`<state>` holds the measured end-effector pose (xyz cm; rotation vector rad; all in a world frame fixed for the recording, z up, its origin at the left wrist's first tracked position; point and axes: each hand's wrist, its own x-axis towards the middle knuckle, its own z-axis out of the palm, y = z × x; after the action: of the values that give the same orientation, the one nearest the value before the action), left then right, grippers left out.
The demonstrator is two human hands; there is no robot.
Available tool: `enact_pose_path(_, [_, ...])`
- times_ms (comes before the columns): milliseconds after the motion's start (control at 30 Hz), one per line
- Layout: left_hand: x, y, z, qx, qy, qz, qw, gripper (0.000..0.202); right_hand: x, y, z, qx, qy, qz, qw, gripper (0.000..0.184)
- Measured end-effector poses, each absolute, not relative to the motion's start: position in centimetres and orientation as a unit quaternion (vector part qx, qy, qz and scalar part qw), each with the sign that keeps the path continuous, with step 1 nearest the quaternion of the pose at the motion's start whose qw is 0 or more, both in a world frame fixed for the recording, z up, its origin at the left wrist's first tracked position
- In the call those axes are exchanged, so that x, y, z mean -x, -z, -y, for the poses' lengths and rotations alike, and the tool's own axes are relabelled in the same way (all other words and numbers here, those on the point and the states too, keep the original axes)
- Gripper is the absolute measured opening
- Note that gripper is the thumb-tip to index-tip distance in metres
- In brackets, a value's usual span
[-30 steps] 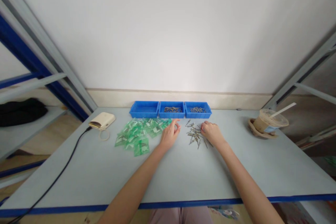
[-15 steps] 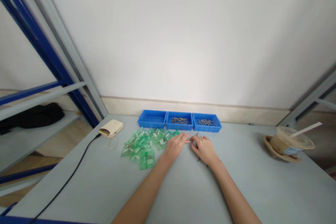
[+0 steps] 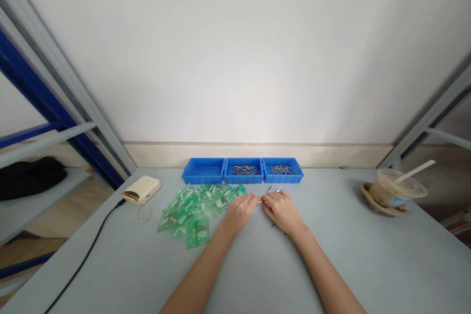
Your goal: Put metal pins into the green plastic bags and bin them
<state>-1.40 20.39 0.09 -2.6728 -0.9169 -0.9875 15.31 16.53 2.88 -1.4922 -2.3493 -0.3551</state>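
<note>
My left hand (image 3: 238, 212) and my right hand (image 3: 282, 211) nearly meet over the grey table, in front of the blue bins. Both have their fingers closed at a small pale thing between the fingertips, too small to make out. Thin dark metal pieces, like screws (image 3: 269, 189), lie beside and partly under my right hand. Left of my left hand spreads a pile of green plastic bags (image 3: 191, 208), several with small metal pieces inside. Behind the hands, the middle bin (image 3: 243, 179) and the right bin (image 3: 283, 179) hold loose screw-like pieces.
A third blue bin (image 3: 203, 176) stands at the left end of the row. Farther left lies a cream power bank (image 3: 143, 189) with a black cable (image 3: 90, 248). A plastic cup (image 3: 382, 191) with a straw sits in a cardboard holder at right. A wall closes off the back.
The whole view has shifted a little, so the table items appear farther left. My fingertips have come closer together, with my right fingers reaching toward my left.
</note>
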Motion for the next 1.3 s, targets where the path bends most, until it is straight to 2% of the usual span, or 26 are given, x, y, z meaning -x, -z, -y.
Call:
enact_pose_path(200, [1.47,0.06,-20.91,0.85,0.393,0.349,0.037,0.033,-15.47,-3.39,-16.14,0.555,-0.002,0.785,0.278,0.024])
enact_pose_path(467, [1.43,-0.03,-20.71,0.877,0.345,0.325,0.077,0.032,-15.91,-3.38,-16.48,0.555,-0.063,0.769,0.311,0.024])
enact_pose_path(667, [1.45,-0.07,-20.69,0.859,0.365,0.345,0.098,0.037,-15.97,-3.24,-16.5,0.532,-0.134,0.741,0.386,0.019])
enact_pose_path(867, [1.41,0.43,-20.83,0.873,0.358,0.308,0.119,0.032,-16.2,-2.89,-16.89,0.523,-0.224,0.697,0.436,0.025])
enact_pose_path(1000, [1.45,0.32,-20.76,0.88,0.347,0.311,0.094,0.029,-16.32,-2.65,-17.03,0.51,-0.263,0.69,0.442,0.026])
enact_pose_path(1167, [1.46,0.24,-20.7,0.878,0.332,0.339,0.067,0.031,-16.21,-2.62,-16.87,0.527,-0.236,0.692,0.433,0.024])
enact_pose_path(1300, [1.41,0.3,-20.62,0.886,0.313,0.336,0.061,0.033,-16.12,-2.83,-16.72,0.534,-0.214,0.707,0.412,0.031])
